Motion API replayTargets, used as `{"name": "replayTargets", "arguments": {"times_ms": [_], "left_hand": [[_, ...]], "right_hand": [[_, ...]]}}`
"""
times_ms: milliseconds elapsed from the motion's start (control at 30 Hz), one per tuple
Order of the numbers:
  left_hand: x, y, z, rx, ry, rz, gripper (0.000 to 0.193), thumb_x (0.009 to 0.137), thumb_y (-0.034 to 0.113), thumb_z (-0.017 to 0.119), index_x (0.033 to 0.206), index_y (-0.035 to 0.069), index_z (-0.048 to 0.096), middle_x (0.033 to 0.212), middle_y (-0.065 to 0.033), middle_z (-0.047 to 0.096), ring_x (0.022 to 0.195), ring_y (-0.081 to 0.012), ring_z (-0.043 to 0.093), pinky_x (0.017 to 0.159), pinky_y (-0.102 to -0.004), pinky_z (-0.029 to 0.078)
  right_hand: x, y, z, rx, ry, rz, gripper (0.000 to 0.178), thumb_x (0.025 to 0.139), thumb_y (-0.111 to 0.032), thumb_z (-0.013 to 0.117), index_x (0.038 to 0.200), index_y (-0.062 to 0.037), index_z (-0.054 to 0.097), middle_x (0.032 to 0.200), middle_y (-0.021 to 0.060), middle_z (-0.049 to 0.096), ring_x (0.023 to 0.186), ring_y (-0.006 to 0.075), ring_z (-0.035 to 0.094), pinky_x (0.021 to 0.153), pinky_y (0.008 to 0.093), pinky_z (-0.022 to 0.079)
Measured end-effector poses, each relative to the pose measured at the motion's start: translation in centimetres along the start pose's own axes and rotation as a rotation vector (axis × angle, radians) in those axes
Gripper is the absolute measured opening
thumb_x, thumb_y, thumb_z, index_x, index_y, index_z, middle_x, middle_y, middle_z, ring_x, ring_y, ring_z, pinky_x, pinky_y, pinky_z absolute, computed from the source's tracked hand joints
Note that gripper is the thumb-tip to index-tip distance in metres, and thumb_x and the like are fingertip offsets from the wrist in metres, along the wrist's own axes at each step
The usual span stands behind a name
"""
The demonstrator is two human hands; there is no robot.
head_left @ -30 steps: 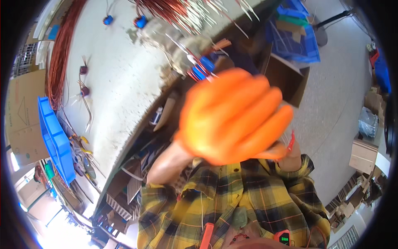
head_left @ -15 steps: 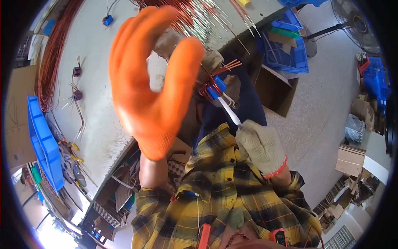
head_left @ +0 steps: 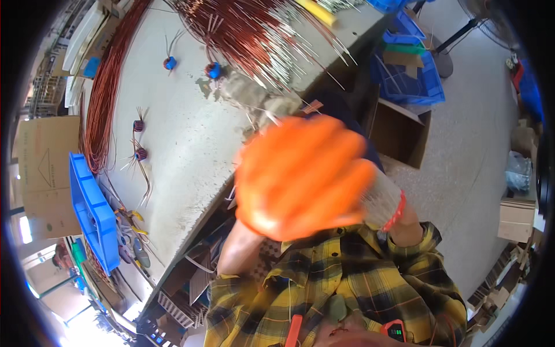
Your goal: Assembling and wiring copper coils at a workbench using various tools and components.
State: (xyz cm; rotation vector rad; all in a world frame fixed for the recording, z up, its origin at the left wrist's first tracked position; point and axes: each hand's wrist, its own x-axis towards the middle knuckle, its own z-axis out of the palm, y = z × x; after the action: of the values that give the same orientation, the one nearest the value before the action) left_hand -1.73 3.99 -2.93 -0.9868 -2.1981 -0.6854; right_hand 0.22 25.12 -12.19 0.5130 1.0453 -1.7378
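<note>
My left hand wears an orange-coated glove and is raised close to the camera, blurred, palm toward me, fingers stretched out with nothing seen in them. Its bare forearm rises from the lower left. Of my right hand only the white knit cuff with red trim shows, just right of the left glove; its fingers are hidden behind that glove. Beyond both hands lies the grey workbench, with a fan of copper wires and two blue ring cores on it.
A long copper wire bundle runs along the bench's far left, with two small wound coils beside it. A blue bin and pliers sit at the bench end. An open cardboard box and blue crates stand on the floor to the right.
My left hand has swung from upright at the left down and right across the middle of the view. It now covers my right hand, whose glove back was in plain sight before.
</note>
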Motion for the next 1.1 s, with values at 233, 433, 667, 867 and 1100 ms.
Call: {"name": "replayTargets", "arguments": {"times_ms": [233,433,667,867,1100], "left_hand": [[-0.1,6.6,6.3,-0.217,0.146,-0.094,0.026,0.085,0.03,0.075,0.098,0.009,0.077,0.098,-0.0078,0.076,0.088,-0.0238,0.073,0.078,-0.0351,0.056],[-2.2,6.5,7.3,-0.309,0.152,-0.097,0.028,0.088,0.023,0.073,0.105,0.001,0.073,0.098,-0.0133,0.073,0.083,-0.0245,0.069,0.075,-0.0354,0.055],[-3.3,5.4,7.8,-0.288,0.172,0.016,0.031,0.066,0.022,0.072,0.09,0.003,0.069,0.1,-0.012,0.071,0.086,-0.0223,0.069,0.074,-0.0317,0.053],[-3.0,1.5,-0.9,0.113,0.211,-0.587,0.059,0.062,0.007,0.082,0.117,-0.007,0.068,0.113,-0.0255,0.071,0.106,-0.0446,0.069,0.093,-0.0548,0.054],[-2.5,0.9,0.1,0.126,0.213,-0.519,0.053,0.071,0.001,0.084,0.122,-0.005,0.069,0.119,-0.0167,0.075,0.12,-0.0418,0.068,0.109,-0.0548,0.047]], "right_hand": [[-6.3,3.0,-2.0,-0.707,0.11,-0.265,0.024,0.106,-0.016,0.059,0.123,-0.0023,0.067,0.102,0.0071,0.07,0.084,0.0224,0.072,0.07,0.037,0.058],[-9.7,2.6,-1.2,-0.867,0.295,-0.265,0.022,0.106,-0.015,0.056,0.119,-0.0017,0.068,0.097,0.0076,0.069,0.084,0.025,0.071,0.068,0.0379,0.057],[-9.6,0.5,-1.4,-1.101,0.282,-0.316,0.023,0.106,-0.015,0.052,0.114,-0.0011,0.069,0.091,0.0082,0.069,0.083,0.0279,0.07,0.066,0.0389,0.055],[-3.3,-3.8,-4.4,-1.68,-0.368,-0.639,0.025,0.107,-0.015,0.049,0.109,-0.0005,0.07,0.085,0.0087,0.068,0.083,0.0305,0.07,0.064,0.0399,0.054],[-5.9,-3.7,-1.0,-0.979,0.225,-0.466,0.022,0.098,-0.02,0.062,0.09,-0.0014,0.072,0.069,0.0085,0.063,0.065,0.0178,0.064,0.06,0.0319,0.049]]}}
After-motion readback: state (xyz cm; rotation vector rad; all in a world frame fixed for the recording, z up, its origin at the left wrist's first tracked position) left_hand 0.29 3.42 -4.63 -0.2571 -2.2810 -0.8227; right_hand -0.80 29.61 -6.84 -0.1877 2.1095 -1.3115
